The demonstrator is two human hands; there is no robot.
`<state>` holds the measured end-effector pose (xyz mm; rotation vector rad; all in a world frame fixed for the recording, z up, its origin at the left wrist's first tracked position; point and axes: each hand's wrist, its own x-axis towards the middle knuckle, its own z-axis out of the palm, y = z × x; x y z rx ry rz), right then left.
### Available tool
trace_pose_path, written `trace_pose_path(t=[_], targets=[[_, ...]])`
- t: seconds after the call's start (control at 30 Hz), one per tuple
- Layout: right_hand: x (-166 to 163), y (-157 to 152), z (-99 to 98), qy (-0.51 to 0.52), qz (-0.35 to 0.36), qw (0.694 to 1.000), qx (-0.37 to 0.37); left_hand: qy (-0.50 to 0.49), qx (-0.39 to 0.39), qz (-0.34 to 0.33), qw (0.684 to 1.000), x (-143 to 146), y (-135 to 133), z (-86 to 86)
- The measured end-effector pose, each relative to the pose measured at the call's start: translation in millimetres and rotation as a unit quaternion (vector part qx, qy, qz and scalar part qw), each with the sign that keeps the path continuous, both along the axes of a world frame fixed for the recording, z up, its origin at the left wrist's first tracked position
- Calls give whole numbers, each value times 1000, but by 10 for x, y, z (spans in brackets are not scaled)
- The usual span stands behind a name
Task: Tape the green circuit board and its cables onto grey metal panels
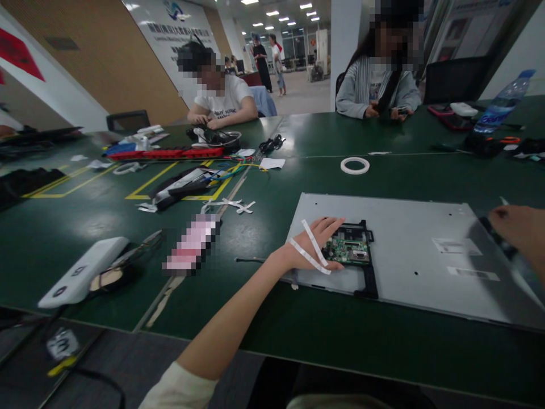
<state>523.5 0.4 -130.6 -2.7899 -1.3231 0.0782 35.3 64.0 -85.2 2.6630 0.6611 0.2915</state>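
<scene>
A glossy green surface (404,179) fills most of the view, with yellow tape outlines (155,178) at its far left. Near its front edge, on the right, a grey metal panel (409,250) lies flat, bearing a green circuit board (351,253) within a black bracket (370,282) on its left part. The left hand (305,244) lies over that board's left side, fingers spread and released, two white tape strips (309,255) across its back. The right hand (519,227) is at the panel's right end, fingers curled; whether they grasp anything I cannot tell. Beyond the panel lies a tape roll (355,171); farther right is a water bottle (502,102). Leftward are a blurred phone (191,245) and a white power bank (80,275), with a red power strip (166,154) behind. Across the surface sit a person in a white T-shirt (230,102) and a person in a striped jacket (355,85). Behind them the room stretches back past a pale pillar (344,45), under rectangular ceiling lights (272,13), with two people standing (260,59)
</scene>
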Motion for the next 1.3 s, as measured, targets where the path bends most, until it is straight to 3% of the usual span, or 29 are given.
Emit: trace_pose_path(t=[0.1, 0.7, 1.0, 1.17, 1.3], targets=[[14, -17, -9, -28, -47, 998, -7, -4, 0, -3, 1000, 5, 0, -10], [-621, 104, 129, -71, 112, 991, -7, -58, -33, 37, 997, -6, -20, 293], [-1024, 148, 155, -84, 172, 981, 12, -32, -28, 33, 999, 19, 26, 67], [-1078, 152, 160, -84, 193, 977, 17, -12, -2, 44, 999, 62, 69, -107], [-1054, 151, 168, -77, 191, 978, 17, -7, 30, 69, 997, 103, 58, -151]])
